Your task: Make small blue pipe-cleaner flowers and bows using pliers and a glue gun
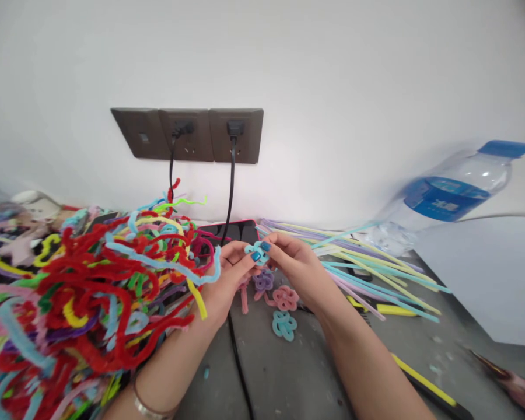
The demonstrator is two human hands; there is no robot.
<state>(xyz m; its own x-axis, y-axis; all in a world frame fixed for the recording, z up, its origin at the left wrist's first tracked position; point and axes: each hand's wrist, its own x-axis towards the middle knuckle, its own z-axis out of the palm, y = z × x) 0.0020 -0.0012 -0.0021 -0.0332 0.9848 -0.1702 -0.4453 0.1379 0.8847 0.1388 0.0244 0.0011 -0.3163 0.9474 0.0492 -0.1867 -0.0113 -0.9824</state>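
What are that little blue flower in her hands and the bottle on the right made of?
The flower, pinched between the left hand and right hand, looks like fuzzy pipe cleaner: its loops show a soft, matte nap. The bottle seems clear glossy plastic, see-through with bright glints, with a blue cap and label.

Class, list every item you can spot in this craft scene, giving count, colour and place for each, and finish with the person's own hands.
light blue flower: one, pale blue, pinched between both hands
finished flowers: three, purple, pink and teal, on the table below the hands
pipe cleaner pile: many, mixed colours, mostly red, left
straight stems: many, pastel, right of the hands
water bottle: one, clear with blue cap and label, lying far right
wall sockets: three dark plates, two black cables plugged in
table: one, grey
left hand: holding the flower, bracelet on wrist
right hand: holding the flower, blue nails
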